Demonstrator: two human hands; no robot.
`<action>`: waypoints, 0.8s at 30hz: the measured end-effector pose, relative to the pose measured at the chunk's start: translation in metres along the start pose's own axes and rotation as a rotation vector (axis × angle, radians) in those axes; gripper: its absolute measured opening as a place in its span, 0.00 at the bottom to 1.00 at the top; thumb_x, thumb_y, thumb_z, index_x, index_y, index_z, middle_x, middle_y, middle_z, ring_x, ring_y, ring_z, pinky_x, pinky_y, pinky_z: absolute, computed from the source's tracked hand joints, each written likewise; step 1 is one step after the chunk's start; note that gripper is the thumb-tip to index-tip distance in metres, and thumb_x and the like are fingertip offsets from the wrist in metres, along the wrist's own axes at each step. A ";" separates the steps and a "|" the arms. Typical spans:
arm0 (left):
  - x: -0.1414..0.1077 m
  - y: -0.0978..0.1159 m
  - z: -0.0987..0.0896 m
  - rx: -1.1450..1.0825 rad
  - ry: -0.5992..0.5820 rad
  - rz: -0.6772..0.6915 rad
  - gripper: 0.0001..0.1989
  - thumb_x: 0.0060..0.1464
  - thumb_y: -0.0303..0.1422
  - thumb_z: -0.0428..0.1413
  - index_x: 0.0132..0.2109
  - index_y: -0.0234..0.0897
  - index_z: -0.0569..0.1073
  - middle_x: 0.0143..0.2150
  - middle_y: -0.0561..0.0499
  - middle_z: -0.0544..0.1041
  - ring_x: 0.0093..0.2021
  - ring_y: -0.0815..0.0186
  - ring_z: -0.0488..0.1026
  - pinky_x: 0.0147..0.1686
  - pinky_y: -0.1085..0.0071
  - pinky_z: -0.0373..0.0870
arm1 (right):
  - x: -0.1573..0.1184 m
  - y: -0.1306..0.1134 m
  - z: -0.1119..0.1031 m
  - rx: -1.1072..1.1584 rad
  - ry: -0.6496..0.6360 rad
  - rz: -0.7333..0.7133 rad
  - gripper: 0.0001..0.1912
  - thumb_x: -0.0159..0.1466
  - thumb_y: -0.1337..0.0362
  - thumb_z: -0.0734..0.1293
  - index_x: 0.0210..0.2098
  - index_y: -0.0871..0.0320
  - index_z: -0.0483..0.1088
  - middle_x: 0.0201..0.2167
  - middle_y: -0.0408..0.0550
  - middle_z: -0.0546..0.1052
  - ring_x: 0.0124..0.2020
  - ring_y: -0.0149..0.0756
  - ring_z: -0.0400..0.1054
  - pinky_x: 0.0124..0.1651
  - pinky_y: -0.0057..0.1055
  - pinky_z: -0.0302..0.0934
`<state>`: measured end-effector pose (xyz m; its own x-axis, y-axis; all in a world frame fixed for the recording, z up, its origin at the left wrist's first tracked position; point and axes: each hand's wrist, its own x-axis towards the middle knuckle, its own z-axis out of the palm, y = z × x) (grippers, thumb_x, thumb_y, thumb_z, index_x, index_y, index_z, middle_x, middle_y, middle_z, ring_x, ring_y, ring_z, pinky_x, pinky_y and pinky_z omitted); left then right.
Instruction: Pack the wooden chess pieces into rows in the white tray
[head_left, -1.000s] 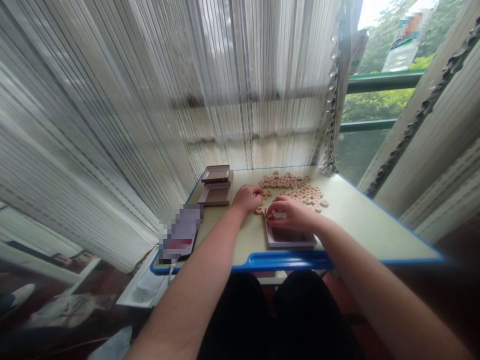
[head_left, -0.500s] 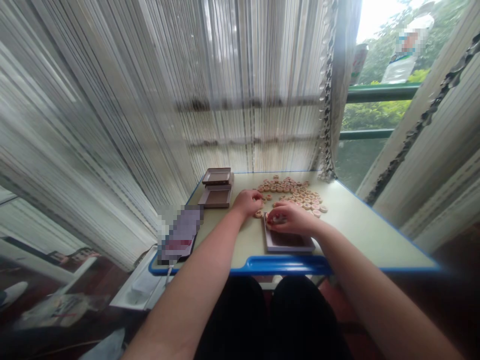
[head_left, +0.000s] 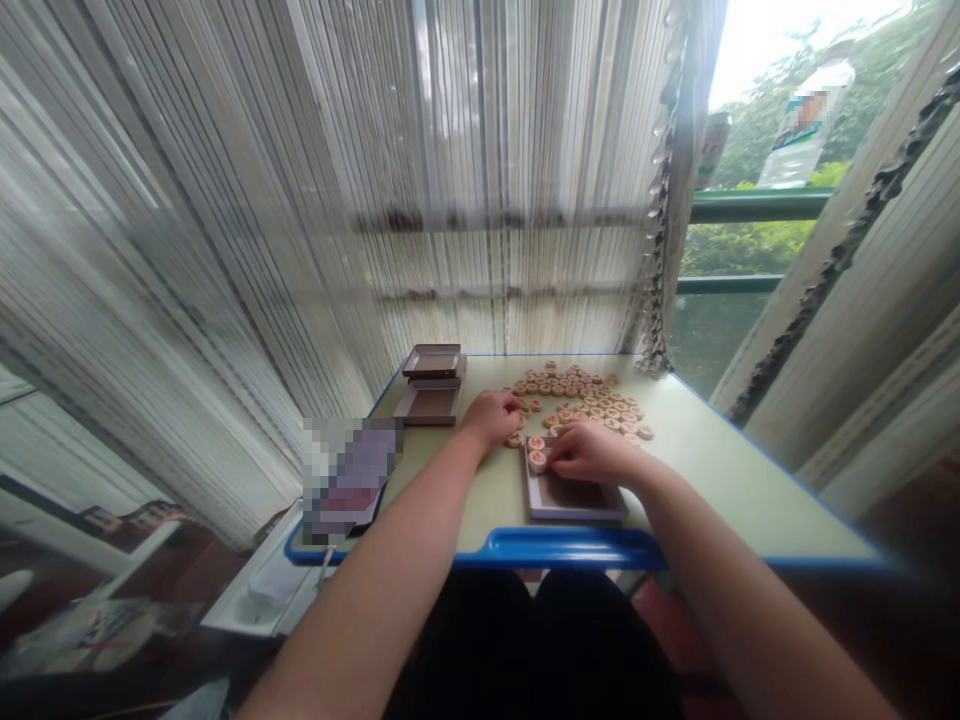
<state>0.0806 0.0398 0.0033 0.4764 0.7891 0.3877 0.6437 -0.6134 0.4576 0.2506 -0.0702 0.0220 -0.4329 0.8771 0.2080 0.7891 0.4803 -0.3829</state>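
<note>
Two round wooden Chinese chess pieces with red characters [head_left: 537, 461] lie one behind the other along the left wall of a shallow open box [head_left: 574, 516]. My right hand [head_left: 594, 452] hovers over this box, its fingers drawn together just right of the nearer piece, with nothing visible in them. My left hand [head_left: 493, 418] rests on the table left of the loose pieces, fingers curled beside a few of them. Whether a piece sits in those fingers is hidden. A single piece [head_left: 514, 439] lies just below the left fingertips.
Many more chess pieces [head_left: 611, 411] spread over the table [head_left: 720, 470] behind the box. Two shallow boxes [head_left: 429, 404] stand at the back left. A phone-like device [head_left: 352, 480] with a cable lies on the left. A string curtain [head_left: 495, 150] hangs behind the table.
My right hand has drawn back slightly to the right from the box's left side, uncovering two red pieces there. My left hand stays nearly in place. The view has tilted slightly.
</note>
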 end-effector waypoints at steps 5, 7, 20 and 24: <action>-0.001 0.002 -0.003 0.090 -0.010 0.029 0.13 0.45 0.31 0.54 0.39 0.37 0.78 0.37 0.48 0.78 0.41 0.63 0.71 0.46 0.69 0.67 | 0.000 0.002 -0.002 -0.022 0.016 0.003 0.08 0.52 0.68 0.64 0.24 0.56 0.77 0.22 0.43 0.73 0.26 0.31 0.63 0.33 0.27 0.56; -0.002 0.002 -0.005 0.134 -0.006 0.046 0.13 0.45 0.32 0.54 0.39 0.37 0.78 0.39 0.48 0.77 0.44 0.61 0.70 0.47 0.68 0.66 | 0.000 0.002 -0.003 -0.022 0.038 0.006 0.08 0.52 0.67 0.64 0.23 0.56 0.76 0.21 0.44 0.72 0.26 0.31 0.63 0.32 0.27 0.55; -0.003 0.008 -0.007 0.166 -0.050 0.076 0.13 0.47 0.32 0.53 0.39 0.38 0.78 0.39 0.48 0.77 0.44 0.60 0.68 0.48 0.68 0.64 | 0.002 -0.007 0.002 0.082 0.127 -0.034 0.07 0.53 0.61 0.68 0.29 0.56 0.75 0.27 0.44 0.74 0.30 0.32 0.65 0.37 0.28 0.58; -0.003 0.011 -0.008 0.181 -0.049 0.078 0.12 0.47 0.32 0.53 0.39 0.38 0.78 0.38 0.47 0.77 0.44 0.60 0.68 0.47 0.69 0.65 | 0.002 -0.006 0.003 0.094 0.130 -0.049 0.05 0.52 0.63 0.68 0.28 0.56 0.75 0.26 0.43 0.74 0.30 0.32 0.65 0.37 0.28 0.57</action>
<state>0.0815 0.0309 0.0131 0.5545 0.7430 0.3747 0.6991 -0.6602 0.2745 0.2435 -0.0712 0.0220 -0.4050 0.8484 0.3408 0.7217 0.5255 -0.4506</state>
